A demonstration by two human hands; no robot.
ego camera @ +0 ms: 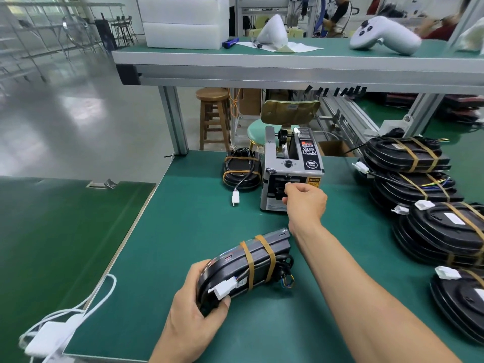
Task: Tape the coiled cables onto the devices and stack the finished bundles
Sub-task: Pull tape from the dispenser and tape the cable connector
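Observation:
My left hand (pixel 195 307) grips the near end of a black device (pixel 243 265) tilted on edge on the green mat. Two brown tape bands wrap it and its coiled cable, whose white connector (pixel 224 288) lies by my fingers. My right hand (pixel 305 199) reaches to the mouth of the grey tape dispenser (pixel 290 171), fingers curled and pinching at the outlet; the tape itself is too small to make out. A taped bundle (pixel 242 170) lies left of the dispenser. Several finished bundles are stacked at the right (pixel 408 155).
An overhead shelf (pixel 288 66) crosses above the bench, carrying white foam blocks, a paper sheet and a white controller. A white cable and adapter (pixel 49 336) hang at the bench's near left corner. Beyond the bench stand a wooden stool (pixel 213 116) and a chair.

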